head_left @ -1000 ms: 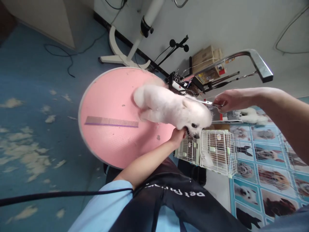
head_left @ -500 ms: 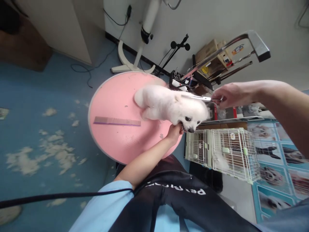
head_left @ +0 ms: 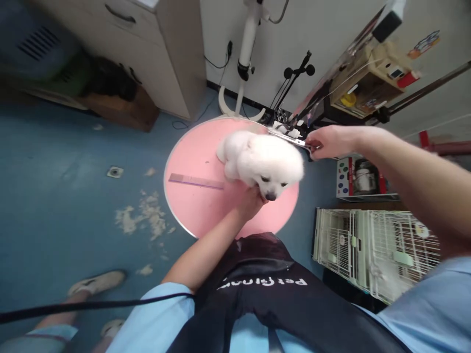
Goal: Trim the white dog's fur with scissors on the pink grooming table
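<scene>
A fluffy white dog (head_left: pixel 270 159) is on a round pink grooming table (head_left: pixel 198 215), its head turned down toward me. Under its chin, my left hand (head_left: pixel 253 201) is closed on the muzzle or jaw fur; the fingertips are partly hidden by the fur. My right hand (head_left: pixel 322 142) grips scissors (head_left: pixel 289 138) by the handles, the long blades lying along the far side of the dog's head. Flat on the table, left of the dog, lies a metal comb (head_left: pixel 195 181) with a purple edge.
White wire cages (head_left: pixel 338 245) stand at the right. Behind the table are a white stand (head_left: pixel 241 73) and a tray holding more scissors (head_left: pixel 281 116). Cut fur (head_left: pixel 150 215) litters the blue floor. Another person's shoe (head_left: pixel 97 283) shows at lower left.
My view has swung left, so the table sits farther right. The dog's head has drawn back and lowered, and the scissors have shifted to the back edge of its head.
</scene>
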Demonstrator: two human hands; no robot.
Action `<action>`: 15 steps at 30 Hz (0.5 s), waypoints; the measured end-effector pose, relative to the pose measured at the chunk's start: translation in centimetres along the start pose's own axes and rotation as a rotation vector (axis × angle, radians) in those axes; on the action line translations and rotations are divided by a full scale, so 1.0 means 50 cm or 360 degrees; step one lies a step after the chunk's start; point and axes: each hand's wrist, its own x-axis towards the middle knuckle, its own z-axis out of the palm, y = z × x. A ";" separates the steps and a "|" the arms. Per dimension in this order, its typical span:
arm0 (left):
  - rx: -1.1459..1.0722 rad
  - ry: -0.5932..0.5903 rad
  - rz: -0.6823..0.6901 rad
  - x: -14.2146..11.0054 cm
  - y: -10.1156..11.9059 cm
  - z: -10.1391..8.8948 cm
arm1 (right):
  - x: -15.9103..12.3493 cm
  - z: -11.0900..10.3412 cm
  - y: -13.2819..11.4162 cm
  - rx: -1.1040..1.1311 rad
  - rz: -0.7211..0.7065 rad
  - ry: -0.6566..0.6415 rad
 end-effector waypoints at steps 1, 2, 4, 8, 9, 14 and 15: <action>-0.0013 -0.0004 0.0016 -0.003 0.005 -0.004 | 0.006 0.031 0.014 0.0129 -0.0060 0.0056; -0.0026 0.0020 0.0029 -0.005 0.010 -0.006 | 0.012 0.063 0.028 0.0279 -0.0116 0.0106; -0.0042 0.0150 0.0054 -0.010 0.018 -0.007 | 0.023 0.131 0.048 0.0606 -0.0217 0.0219; -0.0095 0.0440 0.0119 -0.024 0.035 0.005 | 0.046 0.249 0.052 0.1273 -0.0577 0.0290; -0.0101 0.0485 0.0147 -0.028 0.039 0.008 | 0.052 0.270 0.046 0.1390 -0.0654 0.0277; -0.0125 0.0577 0.0322 -0.043 0.057 -0.004 | 0.080 0.320 0.018 0.1571 -0.0829 0.0287; -0.0129 0.0591 0.0344 -0.045 0.059 -0.008 | 0.085 0.325 0.014 0.1537 -0.0870 0.0324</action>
